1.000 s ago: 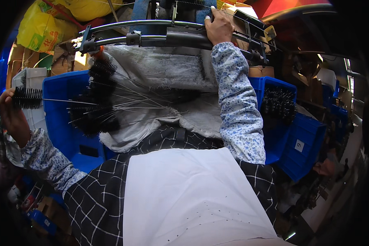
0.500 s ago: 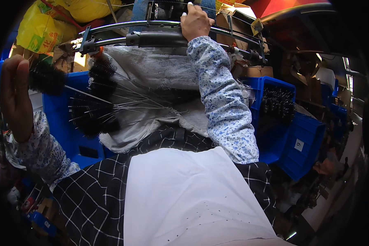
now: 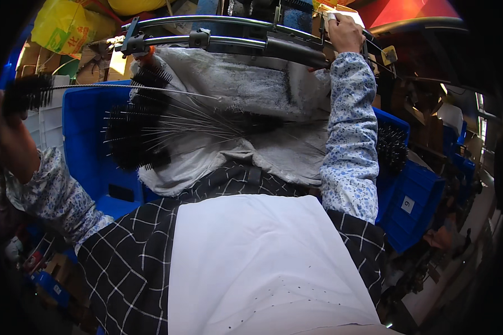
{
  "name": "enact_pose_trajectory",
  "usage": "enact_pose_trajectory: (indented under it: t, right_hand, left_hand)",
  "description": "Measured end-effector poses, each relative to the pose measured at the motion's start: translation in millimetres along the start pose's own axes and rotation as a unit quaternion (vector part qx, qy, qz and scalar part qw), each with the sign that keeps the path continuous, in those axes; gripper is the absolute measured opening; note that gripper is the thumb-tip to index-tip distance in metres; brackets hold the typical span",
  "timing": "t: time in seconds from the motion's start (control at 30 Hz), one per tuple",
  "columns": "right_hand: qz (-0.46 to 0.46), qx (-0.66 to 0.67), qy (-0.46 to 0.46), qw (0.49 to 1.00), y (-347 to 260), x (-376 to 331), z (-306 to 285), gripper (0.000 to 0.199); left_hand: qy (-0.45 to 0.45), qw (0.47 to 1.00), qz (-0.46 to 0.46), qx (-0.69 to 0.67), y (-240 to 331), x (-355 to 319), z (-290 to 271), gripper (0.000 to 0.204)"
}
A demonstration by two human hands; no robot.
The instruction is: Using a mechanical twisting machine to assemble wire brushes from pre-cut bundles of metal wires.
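Note:
At the far left my left hand is closed around a black round bristle brush. The brush's twisted wire stem reaches right, across the cloth. Up at the right end of a two-rail metal machine, my right hand has its fingers curled over the sliding carriage; the exact grip is partly hidden. A thick dark tube sits on the near rail, left of that hand. Several similar black brushes lie on the grey cloth over my lap, their wire stems fanning rightward.
A blue bin stands by my left side. At the right, another blue bin stands beside a pile of black bristles. Yellow bags and cardboard lie behind the machine, with a red surface at the far right.
My right hand has moved right along the rails, and the dark tube has shifted right too. My left hand has lowered slightly and moved left; the held brush's stem now lies nearly level.

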State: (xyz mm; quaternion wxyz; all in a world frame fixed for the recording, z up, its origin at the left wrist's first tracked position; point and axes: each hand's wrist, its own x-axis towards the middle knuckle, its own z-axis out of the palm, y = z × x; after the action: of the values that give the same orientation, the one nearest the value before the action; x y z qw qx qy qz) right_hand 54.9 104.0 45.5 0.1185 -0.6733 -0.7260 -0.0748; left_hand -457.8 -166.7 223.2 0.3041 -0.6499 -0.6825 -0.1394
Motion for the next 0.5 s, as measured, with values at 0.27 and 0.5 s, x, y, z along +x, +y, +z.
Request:
enact_pose_trajectory:
  t: [0.27,0.5]
  right_hand:
    - [-0.064,0.243,-0.25,0.935,22.3,-20.3,-60.3,0.024]
    - [-0.267,0.489,-0.332,0.761,-77.7,-109.9,-121.2,0.032]
  left_hand:
    - [-0.11,0.664,-0.23,-0.703,152.1,-0.9,12.5,0.014]
    - [-0.212,0.609,-0.15,-0.749,209.0,6.1,22.4,0.017]
